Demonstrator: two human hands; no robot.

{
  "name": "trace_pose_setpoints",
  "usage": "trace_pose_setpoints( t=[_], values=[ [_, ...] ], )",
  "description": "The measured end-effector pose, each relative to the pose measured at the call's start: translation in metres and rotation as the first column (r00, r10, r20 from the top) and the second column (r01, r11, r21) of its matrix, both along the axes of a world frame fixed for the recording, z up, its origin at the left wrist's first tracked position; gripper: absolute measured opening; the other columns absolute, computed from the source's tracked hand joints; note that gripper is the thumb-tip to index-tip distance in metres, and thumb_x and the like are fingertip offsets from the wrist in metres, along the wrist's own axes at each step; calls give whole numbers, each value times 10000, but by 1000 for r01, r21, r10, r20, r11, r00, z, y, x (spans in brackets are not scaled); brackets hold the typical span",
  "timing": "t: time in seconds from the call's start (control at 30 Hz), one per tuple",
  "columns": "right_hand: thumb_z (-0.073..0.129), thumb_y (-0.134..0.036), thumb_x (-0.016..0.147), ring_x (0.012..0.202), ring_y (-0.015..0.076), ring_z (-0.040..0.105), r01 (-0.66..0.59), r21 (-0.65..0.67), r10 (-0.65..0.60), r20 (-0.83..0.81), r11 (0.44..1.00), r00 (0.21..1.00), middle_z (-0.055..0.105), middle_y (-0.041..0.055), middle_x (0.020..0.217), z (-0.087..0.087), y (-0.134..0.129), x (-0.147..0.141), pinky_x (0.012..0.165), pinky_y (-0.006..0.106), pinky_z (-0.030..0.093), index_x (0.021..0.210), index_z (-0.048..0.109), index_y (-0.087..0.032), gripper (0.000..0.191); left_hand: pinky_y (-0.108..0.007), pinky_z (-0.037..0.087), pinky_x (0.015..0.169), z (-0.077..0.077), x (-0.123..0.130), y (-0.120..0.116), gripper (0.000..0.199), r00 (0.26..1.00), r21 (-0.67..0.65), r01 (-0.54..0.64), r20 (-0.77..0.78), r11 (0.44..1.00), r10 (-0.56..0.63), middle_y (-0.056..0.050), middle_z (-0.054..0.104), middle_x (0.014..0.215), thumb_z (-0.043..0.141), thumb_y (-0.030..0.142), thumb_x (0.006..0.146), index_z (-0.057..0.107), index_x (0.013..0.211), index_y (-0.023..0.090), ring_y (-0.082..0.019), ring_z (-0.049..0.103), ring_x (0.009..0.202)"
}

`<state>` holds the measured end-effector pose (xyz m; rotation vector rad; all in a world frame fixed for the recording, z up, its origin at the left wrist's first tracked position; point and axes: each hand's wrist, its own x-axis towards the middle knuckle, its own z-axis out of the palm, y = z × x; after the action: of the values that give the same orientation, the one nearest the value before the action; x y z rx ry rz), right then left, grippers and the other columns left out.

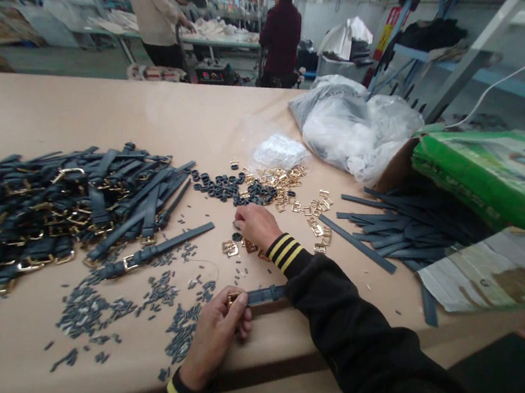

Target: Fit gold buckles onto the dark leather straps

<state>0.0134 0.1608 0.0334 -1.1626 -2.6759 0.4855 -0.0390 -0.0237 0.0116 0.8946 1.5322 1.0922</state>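
Observation:
My left hand (215,332) is closed at the table's front edge, its thumb and fingers pinching the gold buckle end of a dark blue-grey strap (265,296). The strap runs right and passes behind my right sleeve. My right hand (257,227) is over the table just in front of a pile of small dark strap loops (228,188). Its fingers are bent together and pointing down; whatever is between them is hidden. Close below those fingertips lie a single dark loop (237,237) and a gold buckle (229,248).
Finished-looking buckled straps (56,204) are heaped at left, one strap (158,252) apart. Small dark scraps (85,311) litter the front. Gold buckles (283,176) lie behind the loops. Plain strips (397,228) spill from a green box (500,171); plastic bags (357,128) sit behind. Two people stand beyond.

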Motion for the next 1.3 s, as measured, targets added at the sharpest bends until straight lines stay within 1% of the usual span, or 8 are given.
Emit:
trace_pose_setpoints(
  t=[0.23, 0.43, 0.53, 0.63, 0.7, 0.9, 1.13, 1.3],
  values=[
    [491, -64, 749, 836, 241, 605, -43, -26, 44, 55, 999, 998, 653, 157, 832, 0, -15, -11, 671, 301, 429, 804, 641, -101, 164, -200, 414, 422, -1, 1, 1, 256, 1000, 30, -19, 0, 999, 19, 28, 552, 531, 519, 401, 782, 513, 716, 154, -79, 495, 416],
    [544, -200, 787, 777, 145, 585, -60, -56, 53, -108, 997, 993, 647, 50, 832, 21, -24, 16, 657, 225, 410, 854, 596, -149, 99, -214, 429, 446, -8, -3, -2, 251, 1000, 76, -28, -1, 997, 28, 28, 547, 566, 490, 410, 804, 513, 755, 165, -92, 503, 455],
    [517, -186, 811, 634, 83, 567, -108, -217, 46, -273, 970, 961, 629, 17, 735, 27, -44, 46, 603, 181, 399, 809, 591, -124, 96, -242, 462, 510, -4, -4, -4, 227, 985, 154, -5, -167, 988, 31, -30, 608, 798, 509, 386, 795, 570, 824, 169, -101, 538, 532],
    [543, -141, 776, 532, 66, 529, -169, -413, -20, -416, 895, 909, 591, -4, 617, 18, -71, 74, 540, 172, 377, 729, 599, -104, 82, -278, 486, 685, 0, -2, -5, 190, 946, 263, 77, -325, 962, 13, -75, 563, 1070, 532, 342, 784, 616, 844, 182, -164, 588, 809],
    [575, -139, 747, 554, 71, 515, -129, -414, -78, -447, 901, 891, 576, -7, 608, 8, -88, 85, 542, 176, 366, 702, 605, -106, 63, -292, 471, 761, 1, 2, -5, 176, 935, 299, 116, -354, 947, -3, -75, 569, 1042, 518, 324, 796, 616, 829, 181, -191, 564, 921],
    [584, -128, 713, 543, 66, 458, -31, -393, -173, -472, 919, 864, 541, -16, 599, -5, -110, 97, 524, 178, 341, 683, 585, -108, 36, -291, 447, 771, 3, 17, -12, 144, 914, 320, 125, -404, 939, 16, -51, 600, 917, 509, 290, 807, 605, 819, 184, -173, 572, 846],
    [564, -156, 737, 570, 76, 512, -185, -592, -194, -518, 785, 833, 572, -3, 631, -4, -113, 109, 528, 173, 385, 716, 571, -101, 59, -254, 423, 724, 20, 30, -23, 135, 895, 345, 106, -442, 933, 62, -34, 600, 894, 526, 271, 796, 588, 703, 195, -161, 565, 817],
    [550, -112, 707, 535, 68, 473, -36, -453, -201, -465, 891, 862, 554, -18, 599, -7, -122, 109, 520, 174, 354, 695, 563, -120, 20, -242, 405, 653, 18, 33, -24, 151, 907, 279, 130, -420, 952, -1, -3, 561, 722, 509, 287, 809, 589, 723, 191, -134, 532, 670]
  ],
)
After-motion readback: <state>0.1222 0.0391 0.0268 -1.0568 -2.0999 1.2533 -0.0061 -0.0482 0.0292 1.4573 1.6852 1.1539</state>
